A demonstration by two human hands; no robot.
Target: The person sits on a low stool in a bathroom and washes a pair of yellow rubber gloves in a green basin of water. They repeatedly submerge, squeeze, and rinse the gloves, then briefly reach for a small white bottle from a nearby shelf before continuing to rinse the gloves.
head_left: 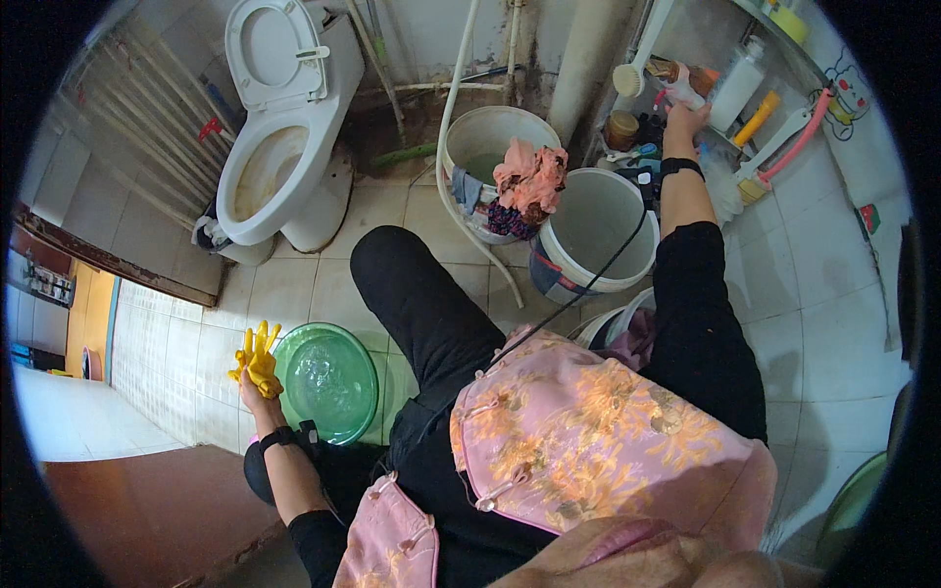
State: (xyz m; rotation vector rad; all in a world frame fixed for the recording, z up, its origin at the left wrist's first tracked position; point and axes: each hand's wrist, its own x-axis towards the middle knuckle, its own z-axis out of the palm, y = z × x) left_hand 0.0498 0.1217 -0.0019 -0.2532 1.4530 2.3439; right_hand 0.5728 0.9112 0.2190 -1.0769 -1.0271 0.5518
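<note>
Bathroom tiles: left of the green basin, my left hand clutches a yellow rubber glove; my right hand, grip unclear.

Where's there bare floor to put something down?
Bare tiles lie between the toilet, the green basin and the bent knee in black. It's crowded around the buckets, and by the right hand, among the white bottle and brush.
</note>
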